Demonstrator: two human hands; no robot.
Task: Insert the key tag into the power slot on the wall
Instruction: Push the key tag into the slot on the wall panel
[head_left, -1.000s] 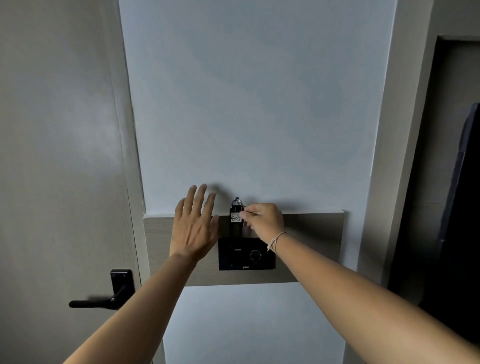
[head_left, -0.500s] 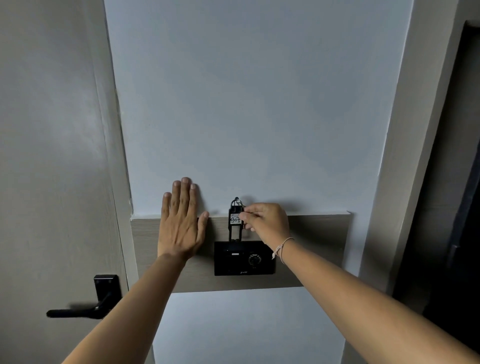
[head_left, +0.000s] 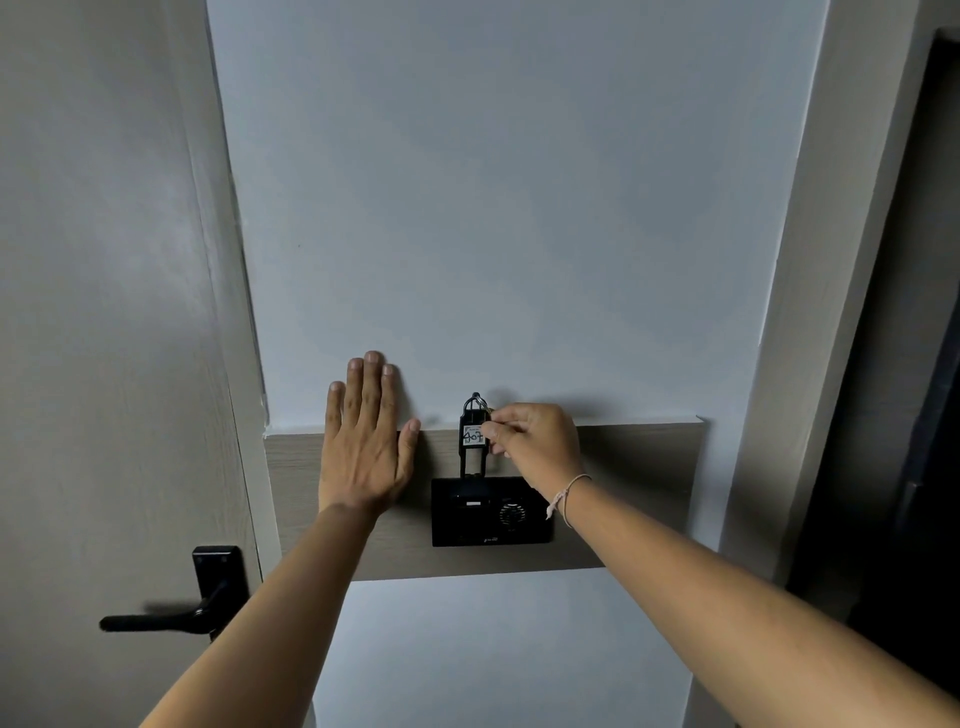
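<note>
A black key tag (head_left: 474, 436) with a white handwritten label stands upright, its lower end at the top edge of the black power slot panel (head_left: 491, 512) on the wall. My right hand (head_left: 535, 441) pinches the tag's right side between thumb and fingers. My left hand (head_left: 366, 441) lies flat against the wall to the left of the panel, fingers together and pointing up, holding nothing. The panel sits on a wood-grain strip (head_left: 639, 493) across the wall.
A grey door with a black lever handle (head_left: 171, 618) is at the lower left. A pale wall corner (head_left: 810, 312) and a dark opening (head_left: 904, 415) are at the right.
My left hand has slid left and flattened on the wall, away from the panel. The tag stays upright in my right hand at the slot; the view has shifted a little.
</note>
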